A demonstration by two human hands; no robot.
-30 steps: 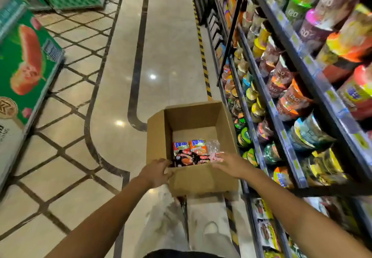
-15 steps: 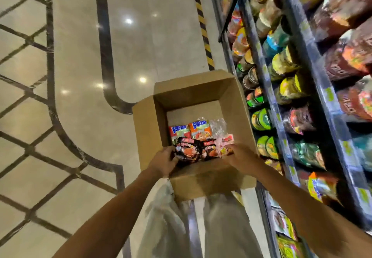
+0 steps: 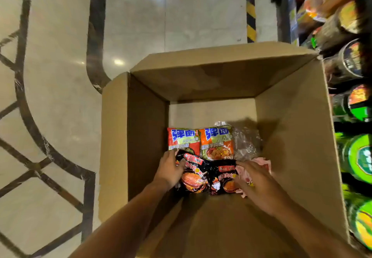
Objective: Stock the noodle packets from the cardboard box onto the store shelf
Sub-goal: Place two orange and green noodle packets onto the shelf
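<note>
Four noodle packets show at the bottom of the cardboard box, which sits open on the floor just beside the store shelf. Two orange packets lie flat at the far side of the box floor; two black packets lie nearer the person, overlapping the orange ones' lower edges. A crumpled clear wrapper and something pink sit beside the orange packets, toward the shelf.

Left hand: down inside the box, fingers curled over the outer edge of the black packet farthest from the shelf; judged a grip, thumb side hidden. Right hand: fingers fairly straight, resting on the other black packet and the pink item; no closed hold visible.

Judgement: hands flank the black pair so both can be gathered in one lift. Nothing raised yet; shelf already full of cup noodles.
</note>
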